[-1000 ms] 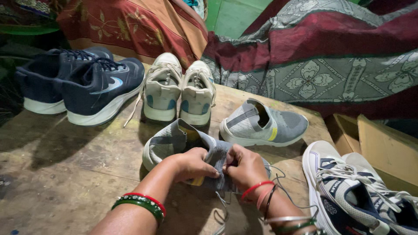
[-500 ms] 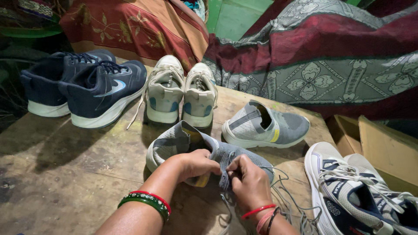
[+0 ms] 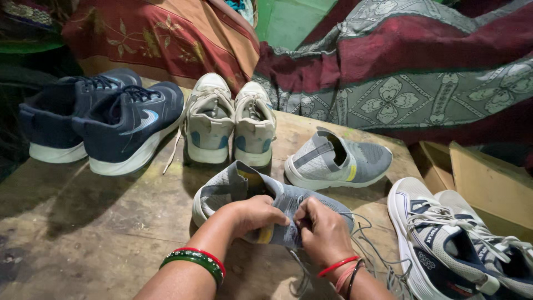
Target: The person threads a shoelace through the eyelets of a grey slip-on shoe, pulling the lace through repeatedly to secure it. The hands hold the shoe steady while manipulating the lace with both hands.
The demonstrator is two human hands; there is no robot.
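A grey knit shoe lies on the wooden table in front of me, its heel to the left. My left hand grips its side near the tongue. My right hand pinches the shoe's upper where the grey lace comes out; the loose lace trails toward me. Red and green bangles ring my left wrist, red and dark bands my right. The matching grey shoe with a yellow heel tab lies just behind, untouched.
A pair of navy shoes stands at the back left, a pale beige pair in the middle back, a white and navy pair at the right. Cardboard boxes sit right of the table. Patterned cloth hangs behind.
My hands have kept working on the grey shoe's lace area, the right hand shifting slightly toward the shoe's middle. The view has drifted a little; the other shoes have stayed put.
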